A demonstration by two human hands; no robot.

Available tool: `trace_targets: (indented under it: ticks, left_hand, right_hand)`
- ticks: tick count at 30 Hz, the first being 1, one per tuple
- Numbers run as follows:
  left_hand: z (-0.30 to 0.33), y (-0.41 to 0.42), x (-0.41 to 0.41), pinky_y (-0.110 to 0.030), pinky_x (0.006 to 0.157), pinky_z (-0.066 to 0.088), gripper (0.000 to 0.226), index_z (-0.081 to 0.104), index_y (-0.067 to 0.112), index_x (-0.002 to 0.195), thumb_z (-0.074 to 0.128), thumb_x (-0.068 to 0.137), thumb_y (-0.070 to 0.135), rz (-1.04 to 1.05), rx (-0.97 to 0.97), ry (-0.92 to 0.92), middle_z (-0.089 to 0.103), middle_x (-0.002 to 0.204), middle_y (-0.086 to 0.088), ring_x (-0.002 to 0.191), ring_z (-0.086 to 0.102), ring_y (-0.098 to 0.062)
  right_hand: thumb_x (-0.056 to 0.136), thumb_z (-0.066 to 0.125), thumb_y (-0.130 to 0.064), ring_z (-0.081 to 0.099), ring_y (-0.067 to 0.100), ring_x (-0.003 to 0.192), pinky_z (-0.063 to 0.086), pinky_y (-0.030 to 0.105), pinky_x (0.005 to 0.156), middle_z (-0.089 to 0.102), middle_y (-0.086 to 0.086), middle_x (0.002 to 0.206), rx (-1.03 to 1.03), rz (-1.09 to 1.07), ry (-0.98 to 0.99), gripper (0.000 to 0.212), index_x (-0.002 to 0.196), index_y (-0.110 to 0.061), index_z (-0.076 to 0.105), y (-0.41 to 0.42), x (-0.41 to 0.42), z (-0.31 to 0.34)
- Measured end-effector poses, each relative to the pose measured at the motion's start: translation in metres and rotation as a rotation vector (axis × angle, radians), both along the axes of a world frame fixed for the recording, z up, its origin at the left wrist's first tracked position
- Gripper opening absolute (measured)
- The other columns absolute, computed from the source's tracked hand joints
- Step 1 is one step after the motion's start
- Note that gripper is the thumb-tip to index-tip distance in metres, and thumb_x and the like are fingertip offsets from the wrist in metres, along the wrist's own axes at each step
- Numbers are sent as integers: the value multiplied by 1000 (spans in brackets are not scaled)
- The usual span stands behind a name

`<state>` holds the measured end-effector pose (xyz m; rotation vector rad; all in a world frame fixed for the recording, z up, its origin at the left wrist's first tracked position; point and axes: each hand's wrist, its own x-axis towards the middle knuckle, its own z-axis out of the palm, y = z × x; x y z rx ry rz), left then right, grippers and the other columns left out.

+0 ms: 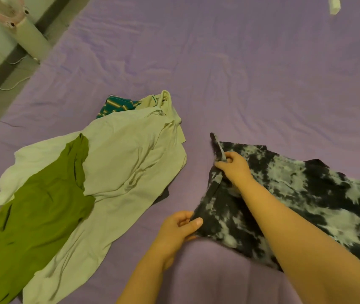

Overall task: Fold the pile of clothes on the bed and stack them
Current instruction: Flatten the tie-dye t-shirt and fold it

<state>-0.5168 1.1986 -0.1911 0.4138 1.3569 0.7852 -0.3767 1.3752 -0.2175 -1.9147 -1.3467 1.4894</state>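
Both hands are pinching the tie-dye shirt point(284, 194): left hand point(180, 229) gripping a corner, right hand point(232, 166) the edge (limp cloth, so hems looking best).

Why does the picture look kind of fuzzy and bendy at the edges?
Head view: dim, even light, soft all over; the fan in the corner is blurred and stretched by the wide lens; both hands, left hand and right hand, on the tie-dye shirt show clearest.
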Motion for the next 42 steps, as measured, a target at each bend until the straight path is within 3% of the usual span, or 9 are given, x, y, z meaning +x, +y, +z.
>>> trace_targets:
  ticks: [4,12,20,28,31,33,35,39,42]
  left_hand:
    - [19,4,37,-20,75,54,18,71,11,104,64,87,12,-74,71,-131,74,99,-5,93,70,-18]
    - [35,19,144,-35,98,50,31,62,11,122,61,92,14,-400,64,-155,68,118,-4,111,63,-21]
    - [11,19,260,-12,70,50,22,66,24,110,56,95,12,-590,-17,-166,72,94,14,83,66,2]
    - [-21,12,337,-18,87,50,31,57,11,129,47,99,11,-699,-38,-91,65,114,-1,100,59,-11]
    - [-29,7,356,-29,107,40,39,46,9,139,44,100,10,-735,-64,-55,50,139,-5,126,49,-19]
    - [-31,3,367,-16,102,40,43,41,11,142,45,100,9,-789,-35,-27,45,137,2,125,44,-11]
    - [-32,-3,371,-10,93,41,47,39,13,143,51,97,10,-846,12,10,47,124,1,110,46,-6]
    - [-32,-12,350,-32,93,50,32,60,12,124,58,92,7,-621,131,185,61,101,-1,88,59,-10]
    - [-34,-14,319,-37,89,50,25,65,14,115,62,90,11,-353,240,694,60,107,-4,94,58,-14]
  right_hand:
    - [88,63,-7,64,14,72,51,18,50,64,5,89,-16,-178,234,29,113,-19,53,-3,51,28]
    - [90,60,-5,67,17,85,56,28,65,67,11,108,-3,-192,209,38,126,-14,50,-16,188,56]
    - [89,55,7,59,23,103,51,27,75,59,13,121,17,-311,112,50,136,-8,44,-52,310,27]
    - [91,43,14,59,14,88,53,12,61,59,7,111,-21,-348,181,42,123,-12,49,-70,374,-5]
    - [89,36,15,61,16,86,56,21,73,61,11,112,-25,-384,189,46,123,-11,51,-69,383,-13]
    - [93,42,4,61,24,99,52,38,90,61,15,120,-29,-387,75,41,132,-9,48,-72,385,-20]
    - [93,56,-13,56,28,114,45,43,99,56,15,131,1,-370,-44,45,136,-8,43,-85,382,-23]
    - [74,73,-53,35,27,136,36,47,109,36,9,148,3,-257,-184,95,148,-15,26,-133,358,-23]
    - [77,73,-47,32,30,137,37,45,106,25,11,152,-63,-206,-356,105,152,-16,7,-166,346,-30]
